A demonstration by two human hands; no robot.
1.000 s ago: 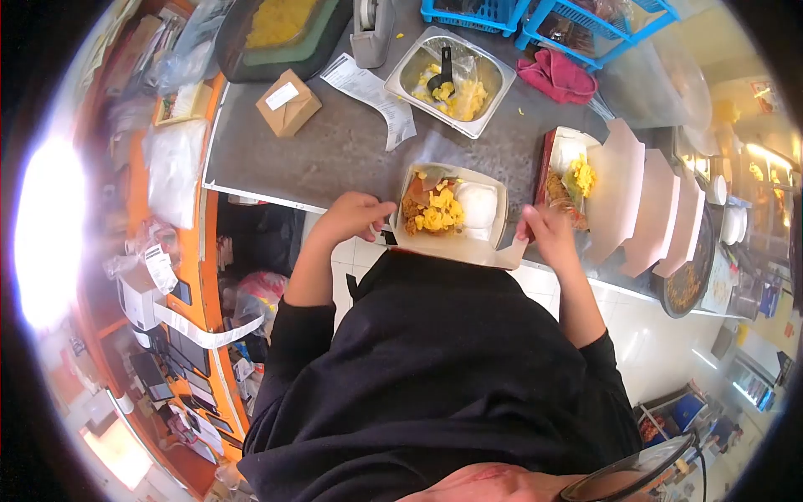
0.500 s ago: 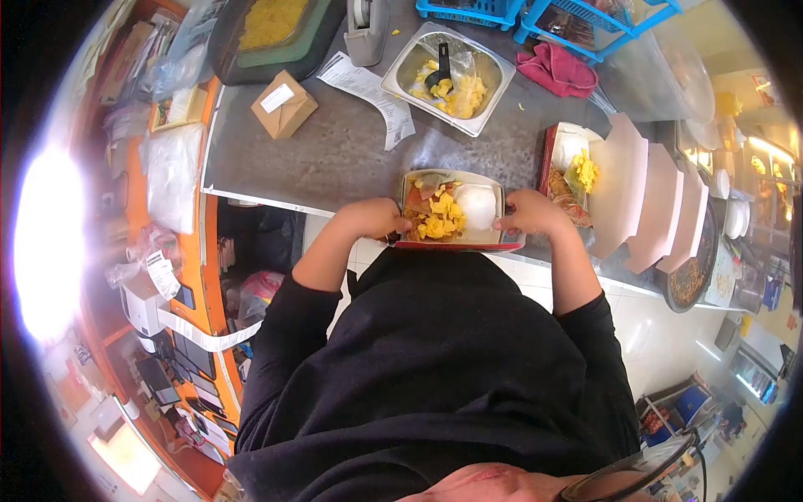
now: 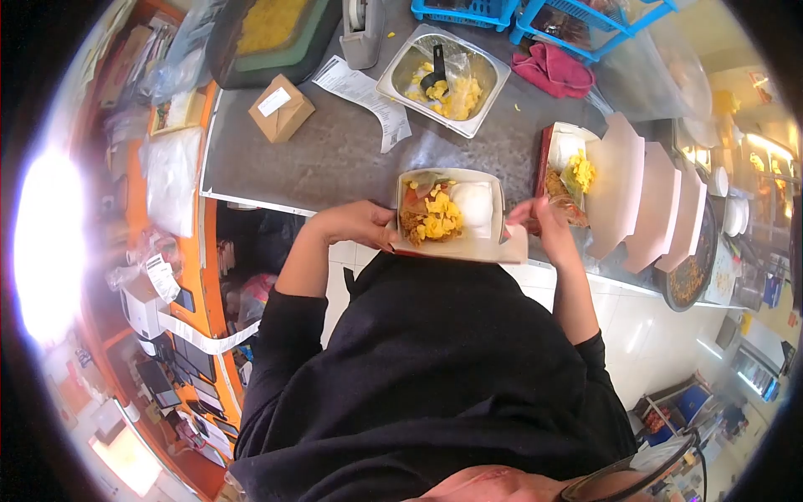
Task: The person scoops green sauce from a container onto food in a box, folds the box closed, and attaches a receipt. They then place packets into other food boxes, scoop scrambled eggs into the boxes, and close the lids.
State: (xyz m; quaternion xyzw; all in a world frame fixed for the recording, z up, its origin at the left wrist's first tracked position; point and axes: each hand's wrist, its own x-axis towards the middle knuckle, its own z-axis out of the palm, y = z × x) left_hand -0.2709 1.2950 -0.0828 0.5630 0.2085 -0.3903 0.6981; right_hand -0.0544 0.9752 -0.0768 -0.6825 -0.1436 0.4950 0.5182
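Observation:
A paper food box (image 3: 503, 199) sits at the counter's front edge, right before my body. Inside it are a white rounded mound of rice (image 3: 475, 205) on the right and browned food with yellow scrambled-egg-like pieces (image 3: 439, 219) on the left. My left hand (image 3: 361, 224) grips the box's left side, thumb near the front corner. Just off the right end is my right hand (image 3: 545, 226), its fingers loosely spread beside the box's front flap (image 3: 508, 250). Another filled food box (image 3: 545, 155) stands open on the counter behind my right hand.
A metal pan (image 3: 393, 92) with yellow pieces and a black scoop stands at the back. Near it lie a pink cloth (image 3: 554, 70), a printed receipt (image 3: 360, 92) and a closed brown box (image 3: 282, 109). Box lids (image 3: 623, 184) stand upright at right, beside a dark round pan (image 3: 690, 280).
My right hand has let go of the box's right wall and moved slightly right. The box's front flap now leans outward. My left hand stays on the left side.

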